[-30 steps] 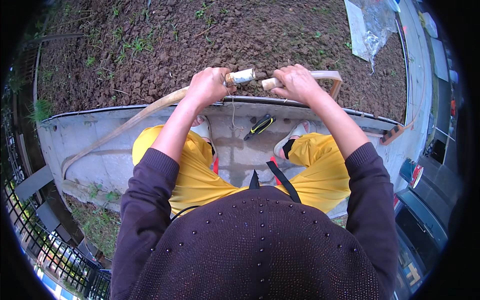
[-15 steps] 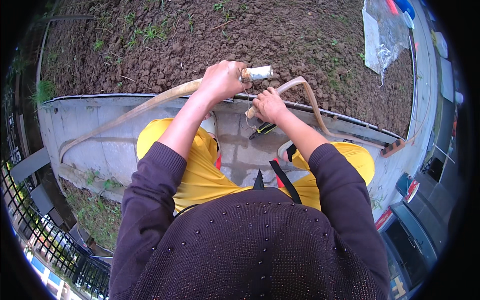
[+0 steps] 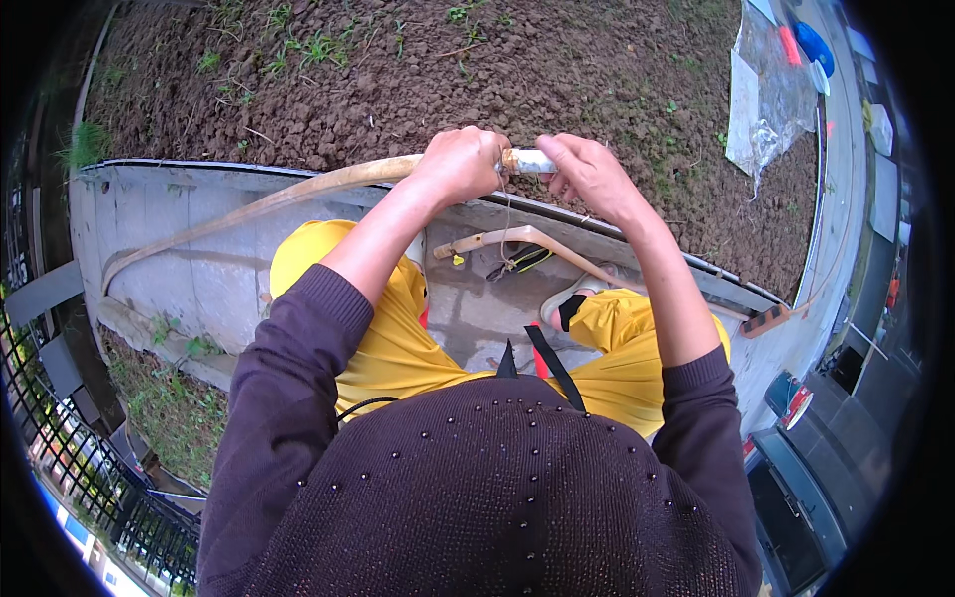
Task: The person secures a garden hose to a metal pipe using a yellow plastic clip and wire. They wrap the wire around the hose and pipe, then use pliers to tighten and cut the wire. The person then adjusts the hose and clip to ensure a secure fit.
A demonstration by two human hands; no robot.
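My left hand (image 3: 460,162) grips a long tan hose (image 3: 348,179) just short of its end, where a white sleeve or fitting (image 3: 529,159) sticks out, with thin wire dangling below. My right hand (image 3: 587,174) has its thumb and fingers round the outer end of that white piece. Below my hands, a second hose end (image 3: 494,237) lies on the paving, beside dark pliers with yellow-edged handles (image 3: 524,261).
A soil bed (image 3: 418,90) with weeds lies beyond a low concrete edge (image 3: 199,187). Plastic sheeting (image 3: 766,109) is at the upper right, a brick-like block (image 3: 764,320) at the right. A black fence (image 3: 99,527) runs along the lower left.
My right hand has released the second hose, which now lies on the paving, and has moved up onto the white piece. My left hand still holds the first hose.
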